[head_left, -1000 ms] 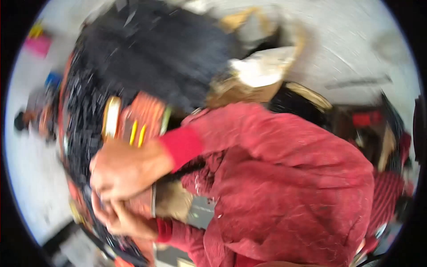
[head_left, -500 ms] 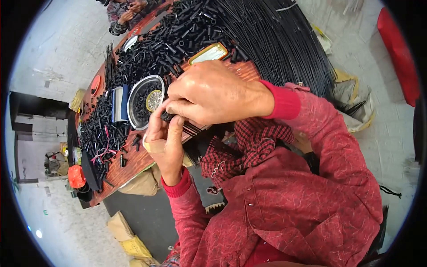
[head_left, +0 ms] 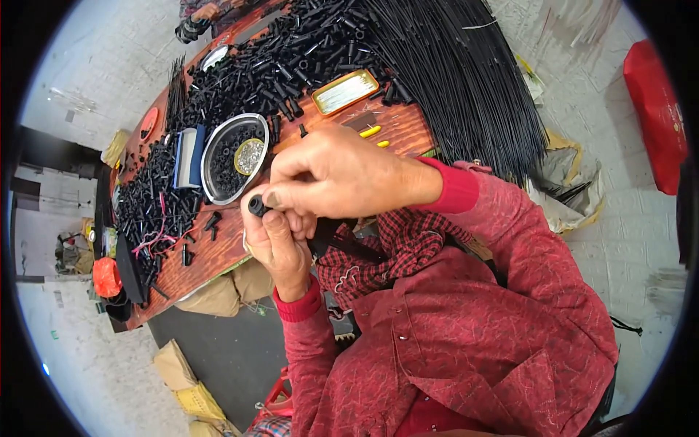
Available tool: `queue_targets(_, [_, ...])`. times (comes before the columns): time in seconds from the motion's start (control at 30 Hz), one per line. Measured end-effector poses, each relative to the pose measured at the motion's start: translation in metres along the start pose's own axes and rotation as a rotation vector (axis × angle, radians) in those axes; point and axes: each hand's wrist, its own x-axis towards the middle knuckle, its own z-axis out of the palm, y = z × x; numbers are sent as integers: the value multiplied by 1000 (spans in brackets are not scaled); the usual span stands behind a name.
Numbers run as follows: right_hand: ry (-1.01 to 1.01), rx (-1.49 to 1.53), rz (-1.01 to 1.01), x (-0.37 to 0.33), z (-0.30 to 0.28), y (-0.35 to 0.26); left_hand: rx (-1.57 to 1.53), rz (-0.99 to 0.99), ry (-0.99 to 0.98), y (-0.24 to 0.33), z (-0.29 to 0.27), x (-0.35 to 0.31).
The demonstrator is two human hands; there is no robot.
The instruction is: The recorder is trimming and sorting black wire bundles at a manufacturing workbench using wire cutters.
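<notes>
My left hand [head_left: 279,251] is closed around a short black tube-shaped part [head_left: 256,206], its hollow round end pointing up between thumb and fingers. Over it bends my right hand [head_left: 342,171], thumb and fingertips pinched together right beside that end. Whatever the right fingertips hold is hidden or too small to name. Just left of both hands, on the red-brown wooden table [head_left: 226,247], stands an oval metal-rimmed tray [head_left: 204,171] of small black rings. Within that tray sits a round yellow-rimmed dish [head_left: 237,162] of tiny shiny metal pieces.
Black tubular parts [head_left: 291,65] are heaped across the table. Long thin black rods [head_left: 459,80] lie at the right. Beyond my right hand are a shallow orange-rimmed tin [head_left: 316,100] and yellow-handled tools [head_left: 371,132]. A blue-and-white box [head_left: 188,156] adjoins the tray. Another person's hand [head_left: 206,12] shows far off.
The right hand has shifted slightly down, uncovering the yellow-handled tools. The black part's hollow end now shows plainly at the left fingertips. The whole view has shifted a little.
</notes>
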Motion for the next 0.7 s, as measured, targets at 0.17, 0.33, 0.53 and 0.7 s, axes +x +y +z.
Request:
queue_targets(0.17, [3,-118,272,-20,-26,45,-124,11,-73,-4,-6,7])
queue_targets(0.33, [-130,-919,334,-82,-28,145,-191,10,-75,-7,-6,8])
queue_targets(0.53, [-18,-935,160,-80,-21,145,-129,-5,-53,0,-9,7])
queue_targets(0.7, [-44,-1014,14,-86,-34,165,-151,-26,-51,2,-1,12])
